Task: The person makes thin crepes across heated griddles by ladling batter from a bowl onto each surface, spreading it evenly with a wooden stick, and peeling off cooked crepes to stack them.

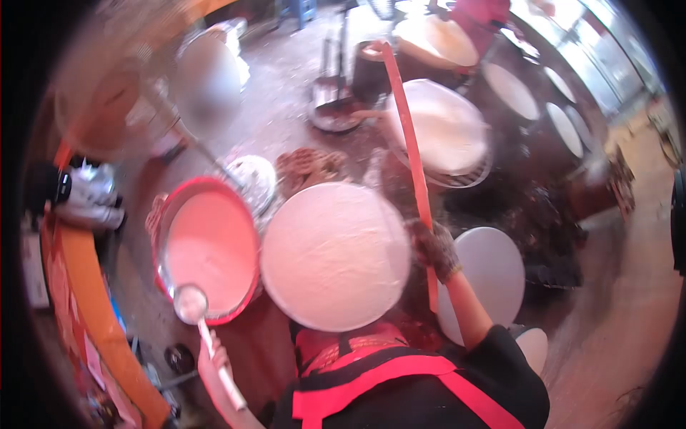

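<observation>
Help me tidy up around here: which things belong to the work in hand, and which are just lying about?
In use:
- ladle, left hand
- red stick, right hand
- red basin
- pale disc in front

Probably idle:
- dustpan
- brown heap
- grey disc

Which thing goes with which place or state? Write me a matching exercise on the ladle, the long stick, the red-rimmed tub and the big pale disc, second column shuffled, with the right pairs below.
Things
1. Ladle
2. Long stick
3. Red-rimmed tub
4. Big pale disc

Places and states
A. Holds pinkish liquid
B. In the grip of the gloved right hand
C. Lies just in front of the body, between the two hands
D. In the grip of the left hand

Right pairs: 1-D, 2-B, 3-A, 4-C
</observation>
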Demonstrator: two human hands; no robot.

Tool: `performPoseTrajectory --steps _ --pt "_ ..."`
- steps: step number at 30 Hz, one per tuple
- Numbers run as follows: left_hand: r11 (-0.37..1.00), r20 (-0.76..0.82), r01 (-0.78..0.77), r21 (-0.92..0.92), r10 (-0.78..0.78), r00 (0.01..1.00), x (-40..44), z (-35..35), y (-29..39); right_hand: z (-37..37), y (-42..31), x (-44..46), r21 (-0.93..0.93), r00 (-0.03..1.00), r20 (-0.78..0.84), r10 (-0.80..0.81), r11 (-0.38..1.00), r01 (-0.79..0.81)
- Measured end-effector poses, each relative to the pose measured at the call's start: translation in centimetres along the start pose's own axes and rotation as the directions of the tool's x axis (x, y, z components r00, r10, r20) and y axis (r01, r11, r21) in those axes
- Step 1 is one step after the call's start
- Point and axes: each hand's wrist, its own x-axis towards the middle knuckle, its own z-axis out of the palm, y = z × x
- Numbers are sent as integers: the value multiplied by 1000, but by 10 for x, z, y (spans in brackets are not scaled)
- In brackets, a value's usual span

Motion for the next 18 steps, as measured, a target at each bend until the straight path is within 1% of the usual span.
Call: performPoseTrajectory --steps 1,2,3,4,5,6,7,8,9,10,11,13,14,15,16,17,18 --pt "916 -14 -139 375 155 988 25 -27 16 24 6 -17 -117 996 83 -33 992 43" --pt "805 -184 -254 536 405 896 41 -18 15 54 10 -35 -151 989 149 20 989 2" --pt "574 -129 -245 781 533 836 69 -31 26 83 20 -48 -137 967 229 107 988 -77" --pt "227 -55 -112 968 622 781 93 -39 45 109 40 -56 -122 934 318 164 984 -131" --pt "-128 144 -88 988 544 827 125 -58 69 140 60 -62 -149 906 342 249 966 -209" --pt "-465 336 -109 879 439 833 157 -77 93 170 87 -67 -199 908 382 173 975 -102" --pt "-621 503 -235 748 299 811 193 -100 110 204 85 -75 -323 918 355 176 945 -56" --pt "-749 601 -320 580 128 789 215 -106 128 238 84 -82 -444 928 327 178 896 -15" --pt "-829 675 -406 385 -47 736 237 -112 147 270 89 -84 -470 854 493 -163 776 420" --pt "-879 682 -445 174 -219 698 244 -100 166 305 78 -89 -536 828 545 -127 707 462" --pt "-884 691 -387 262 -108 714 252 -106 178 341 66 -89 -586 799 594 -97 628 512" --pt "-865 680 -267 425 110 724 270 -125 191 396 85 -67 -540 704 690 -168 529 655" --pt "-759 490 -99 643 309 815 281 -138 177 427 95 -52 -597 709 691 -138 444 668" --pt "-640 563 -166 750 486 668 315 -169 142 455 108 -36 -646 714 691 -111 350 679" --pt "-240 311 -214 947 516 798 320 -160 123 474 129 -19 -689 743 663 -92 312 653" --pt "205 33 -157 966 504 863 325 -149 105 491 151 -3 -730 771 632 -77 276 625" --pt "726 -298 254 639 -72 952 307 -116 105 498 164 0 -769 800 597 -59 241 592"
